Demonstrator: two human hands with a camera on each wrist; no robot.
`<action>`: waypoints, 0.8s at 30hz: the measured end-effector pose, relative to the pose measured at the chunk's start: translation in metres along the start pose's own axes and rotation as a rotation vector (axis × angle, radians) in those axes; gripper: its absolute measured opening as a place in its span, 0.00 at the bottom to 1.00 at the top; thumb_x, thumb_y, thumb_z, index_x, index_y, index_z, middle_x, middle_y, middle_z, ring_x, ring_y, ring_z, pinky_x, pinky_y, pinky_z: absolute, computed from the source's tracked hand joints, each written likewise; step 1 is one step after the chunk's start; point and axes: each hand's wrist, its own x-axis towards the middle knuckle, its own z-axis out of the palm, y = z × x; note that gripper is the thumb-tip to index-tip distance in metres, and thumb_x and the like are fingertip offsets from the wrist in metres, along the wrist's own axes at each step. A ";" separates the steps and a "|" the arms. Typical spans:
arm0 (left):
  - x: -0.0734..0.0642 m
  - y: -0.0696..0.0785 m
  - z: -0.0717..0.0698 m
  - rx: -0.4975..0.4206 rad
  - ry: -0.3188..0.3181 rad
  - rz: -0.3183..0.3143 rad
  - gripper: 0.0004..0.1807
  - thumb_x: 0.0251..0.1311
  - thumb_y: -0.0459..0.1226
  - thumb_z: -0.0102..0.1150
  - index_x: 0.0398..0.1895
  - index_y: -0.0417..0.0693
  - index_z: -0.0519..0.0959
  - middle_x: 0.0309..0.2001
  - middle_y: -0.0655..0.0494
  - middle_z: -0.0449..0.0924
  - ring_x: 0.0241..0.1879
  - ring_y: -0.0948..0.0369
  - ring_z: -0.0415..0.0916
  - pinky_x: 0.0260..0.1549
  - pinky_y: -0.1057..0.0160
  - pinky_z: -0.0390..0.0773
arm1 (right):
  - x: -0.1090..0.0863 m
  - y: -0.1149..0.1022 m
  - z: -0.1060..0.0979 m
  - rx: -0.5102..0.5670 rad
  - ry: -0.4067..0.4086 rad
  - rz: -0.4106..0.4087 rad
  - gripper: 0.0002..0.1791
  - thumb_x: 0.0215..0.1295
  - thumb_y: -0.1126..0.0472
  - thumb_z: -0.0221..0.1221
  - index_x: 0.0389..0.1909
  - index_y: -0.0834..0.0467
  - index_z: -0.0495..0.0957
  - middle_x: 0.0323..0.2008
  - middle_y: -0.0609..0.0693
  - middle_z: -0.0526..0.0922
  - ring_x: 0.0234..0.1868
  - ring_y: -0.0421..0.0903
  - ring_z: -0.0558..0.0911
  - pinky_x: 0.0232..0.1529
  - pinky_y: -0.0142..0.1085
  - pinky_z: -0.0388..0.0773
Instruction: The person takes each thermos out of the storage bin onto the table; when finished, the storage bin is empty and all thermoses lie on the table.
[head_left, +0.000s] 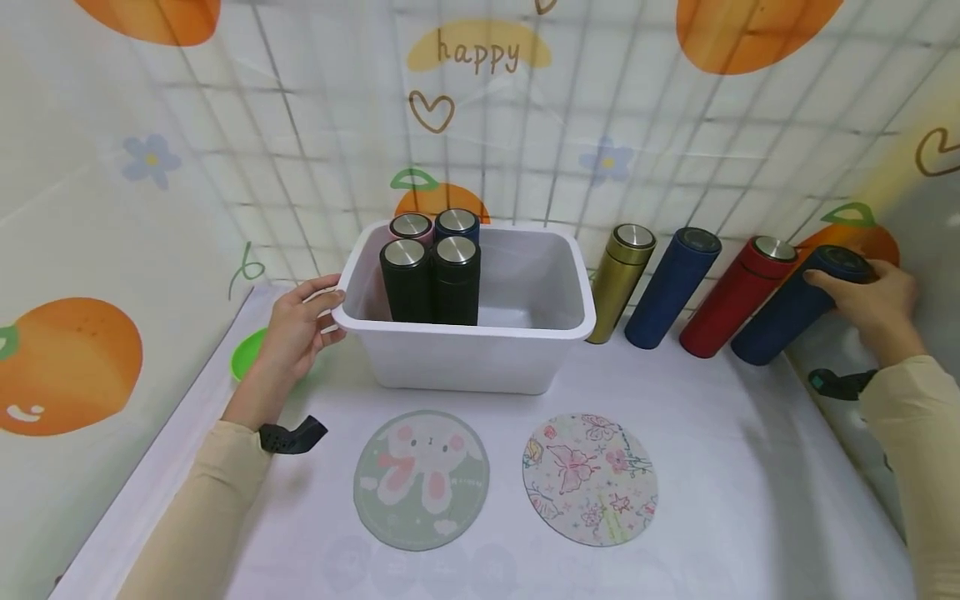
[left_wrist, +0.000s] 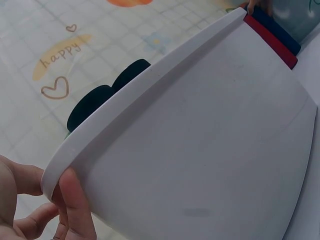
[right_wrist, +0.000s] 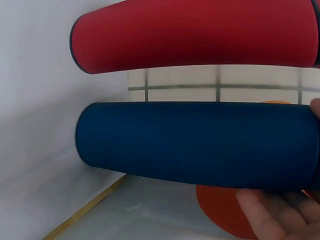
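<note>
My left hand [head_left: 300,325] pinches the left rim of a white plastic bin [head_left: 457,358]; the left wrist view shows fingers [left_wrist: 77,205] against its outer wall. Inside the bin, at its left side, stand two black thermos bottles [head_left: 406,283] in front of a pink one [head_left: 411,227] and a blue one [head_left: 457,222]. At the far right my right hand [head_left: 873,304] grips the top of a dark blue thermos [head_left: 787,312], whose base is near the table. Left of it are a red thermos [head_left: 735,300], another blue thermos [head_left: 672,287] and a gold thermos [head_left: 621,283].
A round bunny mat [head_left: 422,479] and a round butterfly mat [head_left: 590,479] lie in front of the bin on the white table [head_left: 705,467]. Behind my left wrist is a bright green round object [head_left: 247,354], partly hidden. A covered grid wall [head_left: 525,142] closes off the back.
</note>
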 end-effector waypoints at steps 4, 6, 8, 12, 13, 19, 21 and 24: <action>0.001 -0.002 0.000 -0.006 0.002 0.002 0.19 0.67 0.32 0.62 0.58 0.41 0.72 0.41 0.53 0.78 0.28 0.62 0.79 0.24 0.67 0.80 | 0.001 0.002 -0.002 0.000 -0.011 -0.020 0.53 0.63 0.42 0.62 0.77 0.65 0.47 0.69 0.68 0.59 0.21 0.24 0.68 0.25 0.25 0.78; 0.001 -0.003 0.000 -0.003 0.003 0.003 0.19 0.67 0.32 0.62 0.58 0.41 0.72 0.41 0.53 0.78 0.28 0.62 0.79 0.23 0.67 0.80 | 0.000 0.002 -0.002 -0.006 -0.018 -0.023 0.53 0.64 0.41 0.61 0.78 0.65 0.46 0.70 0.69 0.57 0.20 0.23 0.67 0.24 0.24 0.77; 0.001 -0.003 -0.001 -0.002 0.001 0.006 0.18 0.67 0.32 0.62 0.58 0.41 0.72 0.42 0.52 0.78 0.28 0.62 0.79 0.24 0.67 0.80 | -0.002 0.001 -0.003 -0.027 -0.025 -0.033 0.54 0.64 0.40 0.61 0.77 0.67 0.46 0.71 0.70 0.56 0.20 0.22 0.66 0.23 0.24 0.77; 0.002 -0.003 -0.001 -0.005 -0.005 0.011 0.19 0.66 0.32 0.63 0.58 0.41 0.72 0.41 0.53 0.78 0.27 0.62 0.80 0.23 0.67 0.80 | -0.007 -0.004 -0.004 -0.060 0.024 -0.016 0.54 0.62 0.36 0.60 0.77 0.63 0.50 0.73 0.65 0.57 0.33 0.30 0.74 0.36 0.26 0.79; 0.002 -0.003 -0.001 -0.004 -0.007 0.012 0.19 0.66 0.32 0.63 0.58 0.40 0.72 0.41 0.53 0.78 0.27 0.62 0.80 0.23 0.67 0.80 | -0.009 -0.005 -0.005 -0.060 0.043 -0.005 0.54 0.61 0.34 0.60 0.77 0.62 0.51 0.73 0.63 0.57 0.41 0.35 0.76 0.44 0.29 0.78; 0.003 -0.002 -0.001 0.011 -0.002 0.005 0.19 0.66 0.33 0.63 0.58 0.41 0.72 0.42 0.52 0.77 0.28 0.62 0.80 0.24 0.67 0.80 | -0.014 -0.021 -0.012 -0.102 0.131 -0.002 0.53 0.57 0.29 0.60 0.76 0.55 0.57 0.66 0.49 0.68 0.61 0.45 0.68 0.58 0.33 0.68; 0.002 -0.002 -0.001 0.011 0.002 0.004 0.19 0.67 0.33 0.62 0.58 0.41 0.72 0.43 0.51 0.76 0.28 0.62 0.80 0.24 0.67 0.80 | -0.016 -0.027 -0.015 -0.125 0.146 -0.032 0.53 0.57 0.30 0.60 0.76 0.57 0.58 0.64 0.51 0.69 0.61 0.47 0.69 0.56 0.34 0.68; 0.002 -0.001 -0.002 0.009 0.006 0.006 0.19 0.66 0.33 0.63 0.58 0.41 0.72 0.44 0.50 0.76 0.28 0.62 0.80 0.24 0.67 0.80 | -0.020 -0.036 -0.017 -0.140 0.165 -0.065 0.53 0.60 0.32 0.57 0.77 0.60 0.55 0.68 0.58 0.65 0.66 0.56 0.65 0.63 0.44 0.66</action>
